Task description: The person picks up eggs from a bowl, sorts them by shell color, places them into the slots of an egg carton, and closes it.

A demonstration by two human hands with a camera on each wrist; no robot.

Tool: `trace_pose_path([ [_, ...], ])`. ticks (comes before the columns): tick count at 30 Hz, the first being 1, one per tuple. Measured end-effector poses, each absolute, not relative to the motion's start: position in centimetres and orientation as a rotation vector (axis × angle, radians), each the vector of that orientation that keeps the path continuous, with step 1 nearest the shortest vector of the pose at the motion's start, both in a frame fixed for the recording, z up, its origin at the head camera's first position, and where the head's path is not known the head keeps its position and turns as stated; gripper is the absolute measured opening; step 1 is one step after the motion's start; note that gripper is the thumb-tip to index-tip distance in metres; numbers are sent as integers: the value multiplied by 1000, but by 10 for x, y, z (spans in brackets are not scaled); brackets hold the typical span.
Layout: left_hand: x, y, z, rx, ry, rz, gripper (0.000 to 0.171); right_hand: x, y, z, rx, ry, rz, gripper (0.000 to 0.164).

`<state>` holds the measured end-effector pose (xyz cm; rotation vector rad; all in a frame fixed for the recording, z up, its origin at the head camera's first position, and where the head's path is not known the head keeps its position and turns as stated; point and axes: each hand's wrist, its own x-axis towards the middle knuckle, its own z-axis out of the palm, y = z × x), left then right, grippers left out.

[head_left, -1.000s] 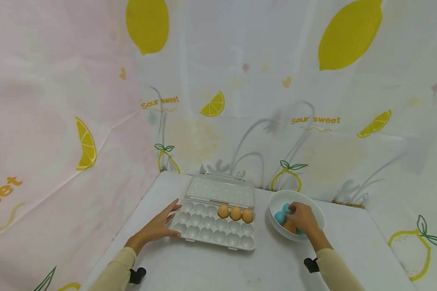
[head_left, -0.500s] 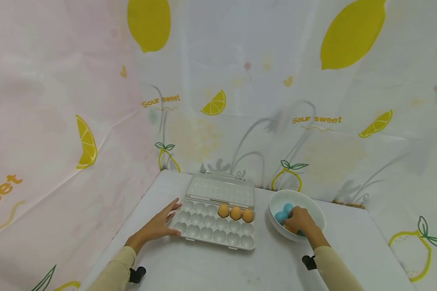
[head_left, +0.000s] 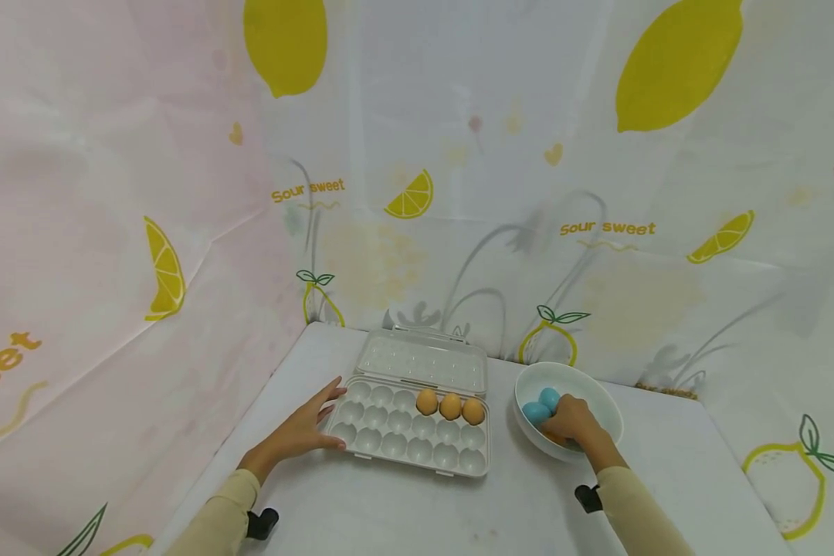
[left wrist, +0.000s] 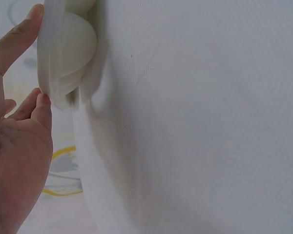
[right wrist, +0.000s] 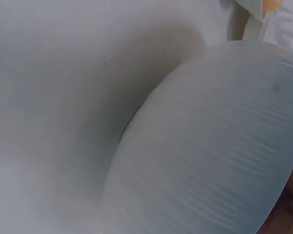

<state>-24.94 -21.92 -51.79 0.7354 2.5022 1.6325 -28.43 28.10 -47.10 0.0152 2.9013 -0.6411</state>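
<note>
A pale plastic egg carton [head_left: 398, 423] lies with its clear lid folded back. Three brown eggs [head_left: 449, 405] fill cups at the right of its back row. My left hand [head_left: 299, 428] spans the carton's left end, thumb and fingers spread, fingertips at the rim; the left wrist view shows the hand [left wrist: 19, 136] against the carton edge [left wrist: 51, 53]. My right hand [head_left: 575, 423] reaches down into a white bowl [head_left: 603, 394], beside two blue eggs [head_left: 537, 413] and over a brown egg [head_left: 554, 439]. Its fingertips are hidden, so I cannot tell if they grip that egg.
The clear lid [head_left: 422, 361] leans back towards the lemon-printed wall sheet [head_left: 403, 262]. A white cloth [head_left: 389, 517] covers the table. In the right wrist view the bowl's outer side [right wrist: 205, 146] blocks most of the hand.
My right hand has moved from beside the blue eggs down deeper into the bowl, over the brown egg. My left hand stays at the carton's left end.
</note>
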Motion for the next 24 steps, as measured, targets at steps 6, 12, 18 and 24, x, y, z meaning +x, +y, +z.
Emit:
trace_pose_path([
  [6, -247, -217, -511, 721, 2496, 1629, 115, -288, 283, -473, 16, 2888, -622, 33],
  [12, -246, -217, -510, 726, 2500, 1624, 115, -289, 284, -468, 22, 2869, -650, 28],
  [18, -245, -217, -509, 726, 2524, 1608, 114, -290, 284, -457, 0, 2909, -719, 19],
  [24, -252, -218, -524, 721, 2558, 1584, 117, -294, 279, -455, -78, 3045, -786, 32],
])
